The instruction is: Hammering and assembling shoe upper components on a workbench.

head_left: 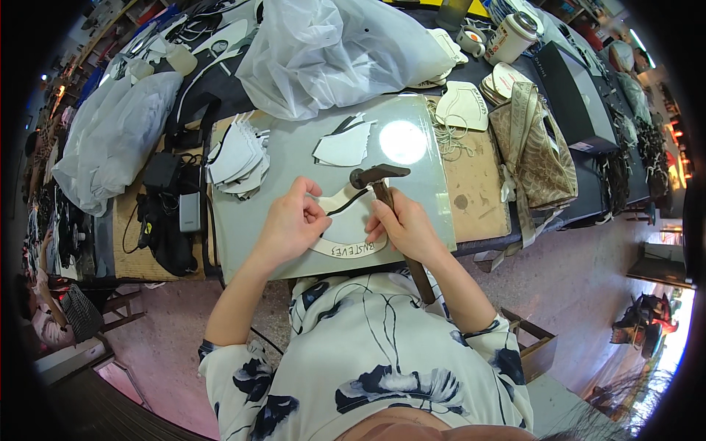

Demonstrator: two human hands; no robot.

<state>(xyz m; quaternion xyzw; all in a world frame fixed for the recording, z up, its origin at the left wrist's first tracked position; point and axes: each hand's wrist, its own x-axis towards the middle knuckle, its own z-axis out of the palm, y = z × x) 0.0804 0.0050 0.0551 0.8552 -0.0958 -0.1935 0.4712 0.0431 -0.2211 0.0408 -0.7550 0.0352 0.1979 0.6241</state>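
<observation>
A white, curved cut-out piece with dark lettering along its near edge lies on the grey work board in front of me. A narrow black strip runs along its inner curve. My left hand is closed, thumb and forefinger pinching the strip's left end at the piece. In my right hand is a hammer, its dark head pointing away from me and its handle slanting back under my wrist. The fingertips of that same hand touch the piece's right side.
Stacked white cut pieces lie left on the board, a smaller pile farther back. Behind stands a large translucent plastic bag. To the right are a patterned brown bag, a dark box and a can; left, a grey power bank.
</observation>
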